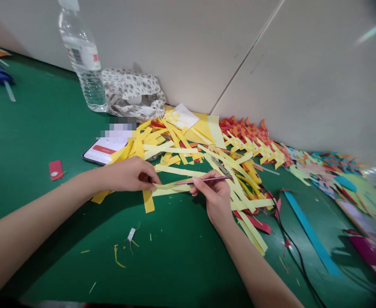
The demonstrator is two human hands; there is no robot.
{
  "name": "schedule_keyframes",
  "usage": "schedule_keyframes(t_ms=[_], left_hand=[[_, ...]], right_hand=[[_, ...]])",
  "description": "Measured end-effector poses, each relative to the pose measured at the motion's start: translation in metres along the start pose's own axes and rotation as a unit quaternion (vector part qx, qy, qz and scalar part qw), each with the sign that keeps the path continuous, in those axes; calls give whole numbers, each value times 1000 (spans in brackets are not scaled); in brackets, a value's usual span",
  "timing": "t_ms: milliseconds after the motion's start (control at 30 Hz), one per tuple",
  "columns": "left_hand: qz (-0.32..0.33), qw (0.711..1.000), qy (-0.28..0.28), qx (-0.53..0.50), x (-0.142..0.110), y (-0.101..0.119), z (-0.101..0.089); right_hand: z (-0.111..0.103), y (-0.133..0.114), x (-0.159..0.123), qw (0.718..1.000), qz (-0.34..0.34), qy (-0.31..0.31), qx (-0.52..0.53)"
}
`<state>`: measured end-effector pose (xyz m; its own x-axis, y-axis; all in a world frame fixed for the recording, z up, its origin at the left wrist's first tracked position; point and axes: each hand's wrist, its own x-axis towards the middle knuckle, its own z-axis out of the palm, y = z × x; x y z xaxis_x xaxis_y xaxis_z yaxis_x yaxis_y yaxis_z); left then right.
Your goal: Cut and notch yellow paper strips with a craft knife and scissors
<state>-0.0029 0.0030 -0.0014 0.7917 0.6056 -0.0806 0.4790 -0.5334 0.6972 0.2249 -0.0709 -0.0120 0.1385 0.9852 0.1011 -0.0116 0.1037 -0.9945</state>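
My left hand is closed, its thumb and fingertips pinching the left end of a pale yellow paper strip. My right hand grips a slim, dark purple pen-like tool; its thin pinkish end points left along the strip, and its exact kind is unclear. Beneath and behind both hands lies a loose heap of paper strips, pale yellow ones and deeper yellow ones. A deeper yellow strip sticks out below the left fingertips.
A phone, a water bottle and a patterned pouch stand or lie behind my left hand. Folded paper chains line the wall. At right are a black cable, a blue strip and a magenta object.
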Motion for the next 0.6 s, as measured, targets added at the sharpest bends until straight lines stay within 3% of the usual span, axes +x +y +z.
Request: schedule_keyframes(t_ms=[267, 600], left_hand=[[10, 1000, -4, 13, 0, -1, 0], [5, 1000, 6, 2, 0, -1, 0]], right_hand=[[18, -5, -5, 996, 32, -66, -56], [-6, -2, 4, 998, 16, 22, -52]])
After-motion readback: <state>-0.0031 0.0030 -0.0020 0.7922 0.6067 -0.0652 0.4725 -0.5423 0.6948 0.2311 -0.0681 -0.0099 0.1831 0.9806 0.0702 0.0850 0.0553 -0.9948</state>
